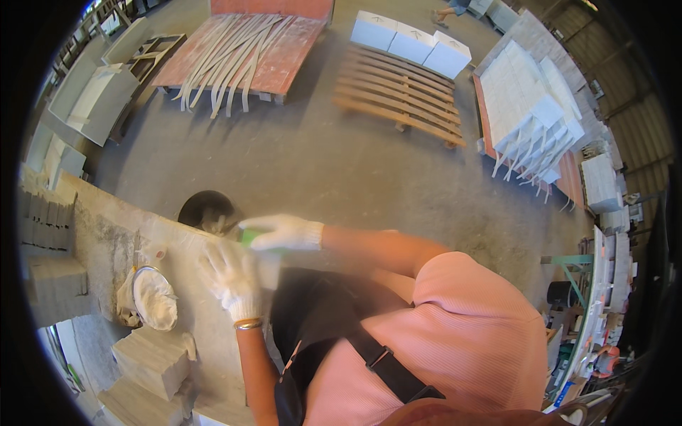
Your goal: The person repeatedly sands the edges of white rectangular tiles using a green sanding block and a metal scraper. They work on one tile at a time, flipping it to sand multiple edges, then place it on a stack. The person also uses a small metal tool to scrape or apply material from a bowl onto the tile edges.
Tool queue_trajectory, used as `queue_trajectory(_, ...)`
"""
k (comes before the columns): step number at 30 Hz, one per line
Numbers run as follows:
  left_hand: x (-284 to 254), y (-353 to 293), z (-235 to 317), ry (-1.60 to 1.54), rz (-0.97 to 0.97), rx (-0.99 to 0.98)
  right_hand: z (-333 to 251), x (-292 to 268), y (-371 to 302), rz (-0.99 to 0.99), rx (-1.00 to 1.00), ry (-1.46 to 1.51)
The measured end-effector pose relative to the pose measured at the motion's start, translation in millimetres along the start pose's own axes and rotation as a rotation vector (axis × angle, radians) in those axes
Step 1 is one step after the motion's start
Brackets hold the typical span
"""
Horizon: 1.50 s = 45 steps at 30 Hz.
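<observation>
My right hand [288, 233], in a white knit glove, is closed around a green block-like object [250, 236] at the edge of the bench. Its exact kind is hidden by the fingers and blurred. My left hand [231, 273], gloved in white as well, lies with fingers stretched and spread on a pale stone piece on the dusty workbench [128, 220]. Left of it sits a round container [155, 297] with whitish, crumpled-looking contents. Just beyond the bench edge near my hands is a black round object [204, 209], partly hidden.
Pale stone blocks [151, 358] are stacked at the lower left. Across the floor stand a red platform [295, 53] with loose straps, a wooden pallet [398, 92], white boxes [412, 44] and a strapped stack of pale slabs [529, 106]. A person's legs [449, 13] show far off.
</observation>
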<state>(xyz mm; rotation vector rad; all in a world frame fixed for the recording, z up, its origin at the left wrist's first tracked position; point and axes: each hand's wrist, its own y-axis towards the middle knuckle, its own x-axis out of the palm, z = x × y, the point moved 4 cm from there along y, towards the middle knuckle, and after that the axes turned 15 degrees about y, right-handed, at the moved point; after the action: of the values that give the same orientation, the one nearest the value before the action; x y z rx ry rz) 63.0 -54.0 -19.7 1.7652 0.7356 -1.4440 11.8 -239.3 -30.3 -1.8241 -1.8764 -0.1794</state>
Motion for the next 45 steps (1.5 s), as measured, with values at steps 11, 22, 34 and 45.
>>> queue_trajectory(11, 0, 1, 2, 0.042, 0.018, 0.007, -12, 4, -10, 0.039, 0.025, -0.023)
queue_trajectory(22, -19, 1, 9, -0.114, 0.089, -0.073, -7, 1, -6, 0.087, 0.051, -0.015)
queue_trajectory(34, -19, 0, 9, -0.116, 0.095, -0.076, -9, 4, -1, 0.127, -0.020, -0.120)
queue_trajectory(45, -24, 1, 9, -0.118, 0.079, -0.089, -16, 13, -3, 0.120, -0.091, -0.128)
